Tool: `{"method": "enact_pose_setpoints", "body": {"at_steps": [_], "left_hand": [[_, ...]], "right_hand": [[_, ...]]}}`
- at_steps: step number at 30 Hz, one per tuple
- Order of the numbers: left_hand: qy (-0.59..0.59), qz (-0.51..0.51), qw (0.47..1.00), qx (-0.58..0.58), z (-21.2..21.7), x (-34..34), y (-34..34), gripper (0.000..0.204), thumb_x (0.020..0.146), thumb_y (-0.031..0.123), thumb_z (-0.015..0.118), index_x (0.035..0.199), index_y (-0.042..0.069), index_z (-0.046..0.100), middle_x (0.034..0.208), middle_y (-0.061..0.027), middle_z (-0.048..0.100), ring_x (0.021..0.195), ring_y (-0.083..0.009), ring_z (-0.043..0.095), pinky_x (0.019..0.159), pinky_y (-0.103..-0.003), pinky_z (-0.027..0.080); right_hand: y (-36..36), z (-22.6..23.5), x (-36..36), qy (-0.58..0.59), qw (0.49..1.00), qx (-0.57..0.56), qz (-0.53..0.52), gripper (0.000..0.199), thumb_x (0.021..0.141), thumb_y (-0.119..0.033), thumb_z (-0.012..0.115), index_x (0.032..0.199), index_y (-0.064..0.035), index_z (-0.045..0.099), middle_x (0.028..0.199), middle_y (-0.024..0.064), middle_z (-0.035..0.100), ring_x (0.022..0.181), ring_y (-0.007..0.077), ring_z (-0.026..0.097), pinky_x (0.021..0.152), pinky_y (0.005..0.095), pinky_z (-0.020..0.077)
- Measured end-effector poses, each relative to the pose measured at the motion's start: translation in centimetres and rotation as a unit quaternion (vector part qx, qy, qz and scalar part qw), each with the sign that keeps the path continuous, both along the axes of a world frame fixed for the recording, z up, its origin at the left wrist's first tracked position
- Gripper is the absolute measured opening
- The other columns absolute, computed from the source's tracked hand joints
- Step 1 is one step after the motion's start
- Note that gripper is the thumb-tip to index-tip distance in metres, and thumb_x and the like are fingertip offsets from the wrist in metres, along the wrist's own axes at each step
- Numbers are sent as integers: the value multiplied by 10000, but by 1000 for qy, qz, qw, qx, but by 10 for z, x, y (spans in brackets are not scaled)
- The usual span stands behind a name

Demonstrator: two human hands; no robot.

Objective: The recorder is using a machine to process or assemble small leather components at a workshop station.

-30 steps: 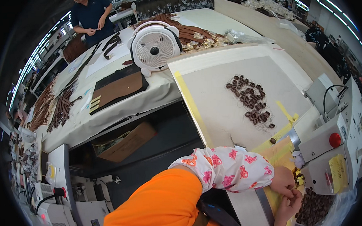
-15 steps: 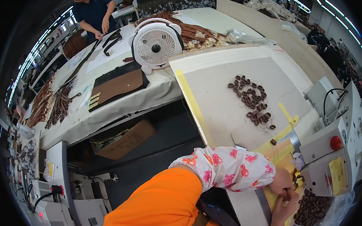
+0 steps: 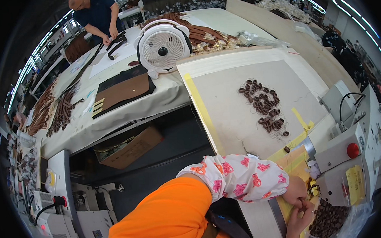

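Note:
At the lower right, my left hand [image 3: 294, 192] comes in from a flowered white sleeve cover, its fingers bent into a pinch. My right hand [image 3: 298, 223] meets it fingertip to fingertip, also closed. Whatever lies between the fingers is too small and hidden to name. Right beside both hands is a heap of small dark brown oval pieces [image 3: 329, 221] on clear plastic. Just beyond the fingers sits a small yellow and black machine part [image 3: 314, 187]. A single brown oval piece [image 3: 287, 149] lies farther up on the taped surface.
Brown oval pieces with loose threads [image 3: 264, 103] lie on the board [image 3: 223, 96]. A grey machine with a red button [image 3: 352, 150] stands right. Beyond are a white fan [image 3: 163, 50], brown straps [image 3: 199, 31], and a co-worker [image 3: 94, 17] handling dark strips. A cardboard box [image 3: 130, 145] sits below.
My hands stay pinched together in nearly the same place. The co-worker leans farther forward, with hands shifted slightly right along the dark strips.

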State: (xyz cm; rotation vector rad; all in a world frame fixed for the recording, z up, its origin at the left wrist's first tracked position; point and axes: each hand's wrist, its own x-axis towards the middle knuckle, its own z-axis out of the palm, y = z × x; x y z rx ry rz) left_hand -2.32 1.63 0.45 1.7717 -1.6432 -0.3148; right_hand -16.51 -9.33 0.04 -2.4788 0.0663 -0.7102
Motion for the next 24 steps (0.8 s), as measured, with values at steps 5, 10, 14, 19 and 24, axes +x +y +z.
{"method": "enact_pose_setpoints", "body": {"at_steps": [5, 10, 14, 19, 24], "left_hand": [[13, 30, 999, -16, -8, 4, -2, 303, 676, 365, 627, 607, 72, 592, 604, -101, 587, 606, -294, 583, 525, -393, 437], [1, 38, 999, -28, -7, 3, -2, 261, 660, 334, 624, 600, 82, 591, 591, -88, 580, 601, -290, 582, 522, -396, 437], [-10, 36, 999, -39, -11, 3, -4, 210, 659, 298, 614, 630, 90, 604, 625, -86, 595, 635, -288, 590, 545, -399, 445], [4, 31, 999, -32, -10, 4, -5, 169, 667, 259, 608, 662, 90, 616, 655, -94, 603, 678, -295, 593, 574, -408, 449], [17, 21, 999, -20, -11, 3, -2, 142, 677, 225, 603, 678, 84, 620, 666, -96, 605, 691, -298, 593, 590, -407, 450]], "right_hand": [[0, 0, -2, 9, 999, 28, -18, 207, 702, 104, 545, 888, 23, 499, 760, 86, 511, 615, 164, 494, 573, 272, 406], [2, 2, -1, -4, 1000, 3, -11, 202, 702, 103, 552, 885, 28, 510, 754, 85, 511, 607, 166, 494, 567, 270, 403], [3, 1, 1, -10, 1000, 5, 2, 197, 706, 100, 558, 883, 27, 512, 751, 82, 510, 603, 158, 489, 566, 268, 400], [3, 1, 1, -2, 1000, -14, 6, 198, 709, 94, 566, 884, 20, 511, 726, 74, 503, 593, 154, 483, 564, 265, 396], [7, 1, 0, 9, 1000, 9, -2, 195, 711, 86, 569, 882, 11, 513, 681, 63, 498, 587, 148, 482, 552, 257, 386]]}}
